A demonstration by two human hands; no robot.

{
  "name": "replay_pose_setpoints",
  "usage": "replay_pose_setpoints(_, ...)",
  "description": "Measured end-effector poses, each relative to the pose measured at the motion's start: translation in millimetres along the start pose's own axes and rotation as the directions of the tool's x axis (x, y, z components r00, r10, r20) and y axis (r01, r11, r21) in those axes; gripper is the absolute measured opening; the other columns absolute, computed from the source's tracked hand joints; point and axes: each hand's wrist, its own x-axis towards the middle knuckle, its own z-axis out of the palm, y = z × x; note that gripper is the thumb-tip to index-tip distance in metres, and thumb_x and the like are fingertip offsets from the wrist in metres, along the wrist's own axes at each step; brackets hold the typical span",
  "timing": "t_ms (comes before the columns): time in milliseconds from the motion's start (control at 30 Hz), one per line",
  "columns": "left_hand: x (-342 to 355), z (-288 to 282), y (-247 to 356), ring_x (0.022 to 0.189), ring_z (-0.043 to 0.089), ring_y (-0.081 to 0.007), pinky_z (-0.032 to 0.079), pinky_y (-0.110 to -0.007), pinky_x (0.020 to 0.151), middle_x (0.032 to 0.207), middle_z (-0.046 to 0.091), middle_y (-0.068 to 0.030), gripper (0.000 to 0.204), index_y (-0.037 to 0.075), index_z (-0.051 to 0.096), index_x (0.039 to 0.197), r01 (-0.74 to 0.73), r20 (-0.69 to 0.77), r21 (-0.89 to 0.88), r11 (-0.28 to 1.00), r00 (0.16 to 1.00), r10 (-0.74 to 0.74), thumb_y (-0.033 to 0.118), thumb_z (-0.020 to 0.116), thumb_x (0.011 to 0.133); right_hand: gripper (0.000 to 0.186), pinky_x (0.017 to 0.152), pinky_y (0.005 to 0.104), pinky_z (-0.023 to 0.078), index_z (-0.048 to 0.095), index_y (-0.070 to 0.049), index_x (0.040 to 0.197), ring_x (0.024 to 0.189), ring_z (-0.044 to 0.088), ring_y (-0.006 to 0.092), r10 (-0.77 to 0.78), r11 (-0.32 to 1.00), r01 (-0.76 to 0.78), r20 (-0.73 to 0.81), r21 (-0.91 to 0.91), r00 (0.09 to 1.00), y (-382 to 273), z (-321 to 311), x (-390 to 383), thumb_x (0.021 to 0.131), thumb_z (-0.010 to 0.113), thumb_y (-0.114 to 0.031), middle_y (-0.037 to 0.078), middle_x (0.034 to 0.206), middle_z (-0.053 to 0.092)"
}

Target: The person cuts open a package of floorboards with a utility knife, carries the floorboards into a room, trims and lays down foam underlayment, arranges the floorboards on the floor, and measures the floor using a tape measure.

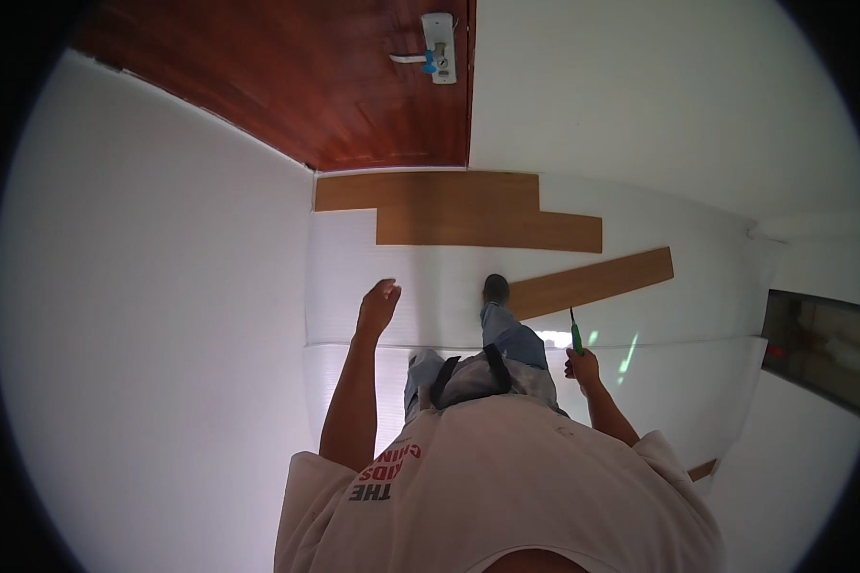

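My left hand (pixel 379 304) hangs over the white floor covering, fingers loosely curved with a gap between them and nothing clearly held. My right hand (pixel 581 368) grips a green-handled tool (pixel 576 336) with a thin shaft, like a screwdriver, pointing away from me. Beyond that shaft lies a loose wooden-look plank (pixel 602 277) at a slant; my dark shoe (pixel 495 289) is at or on its left end. Farther off, two staggered rows of joined planks (pixel 459 220) lie along the threshold below the reddish-brown door.
The door (pixel 306 76) has a lever handle (pixel 408 58). White walls (pixel 124 286) stand to the left and right. At the right is a dark glossy panel or opening (pixel 812 349), too unclear to identify, and near it the end of another plank (pixel 703 469).
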Motion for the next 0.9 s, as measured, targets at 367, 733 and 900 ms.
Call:
replay_pose_setpoints(367, 268, -66, 319, 0.109, 0.059, -0.0347, 0.048, -0.045, 0.096, 0.112, 0.064, -0.0176, 0.036, 0.002, 0.060, 0.118, -0.608, -0.310, 0.482, 0.630, 0.555, 0.772, 0.016, 0.065, 0.085, 0.019, 0.051, 0.0290, 0.053, 0.056, -0.001, 0.092, 0.055, 0.059, 0.0145, -0.122, 0.983, 0.118, -0.019, -0.141, 0.992, -151, -56, 47, 0.089, 0.065, -0.017, 0.006, 0.071, 0.059)
replay_pose_setpoints(733, 369, -11, 308, 0.125, 0.044, -0.0373, 0.034, -0.049, 0.110, 0.128, 0.052, -0.0213, 0.060, -0.005, 0.054, 0.123, -0.348, -0.430, 0.462, 0.815, 0.716, 0.550, 0.034, 0.072, 0.081, 0.021, 0.051, 0.0315, 0.049, 0.057, -0.002, 0.079, 0.052, 0.057, 0.0157, -0.077, 0.861, -0.014, -0.159, -0.508, 0.984, 22, -62, -27, 0.089, 0.065, -0.019, 0.006, 0.066, 0.060)
replay_pose_setpoints(900, 376, -5, 297, 0.127, 0.043, -0.0409, 0.031, -0.049, 0.114, 0.133, 0.050, -0.0264, 0.067, -0.008, 0.055, 0.121, -0.347, -0.504, 0.421, 0.838, 0.678, 0.534, 0.047, 0.066, 0.086, 0.024, 0.052, 0.0323, 0.048, 0.057, -0.002, 0.076, 0.053, 0.057, 0.0152, -0.048, 0.773, -0.062, -0.156, -0.631, 0.987, 13, -67, -31, 0.089, 0.066, -0.020, 0.006, 0.065, 0.060)
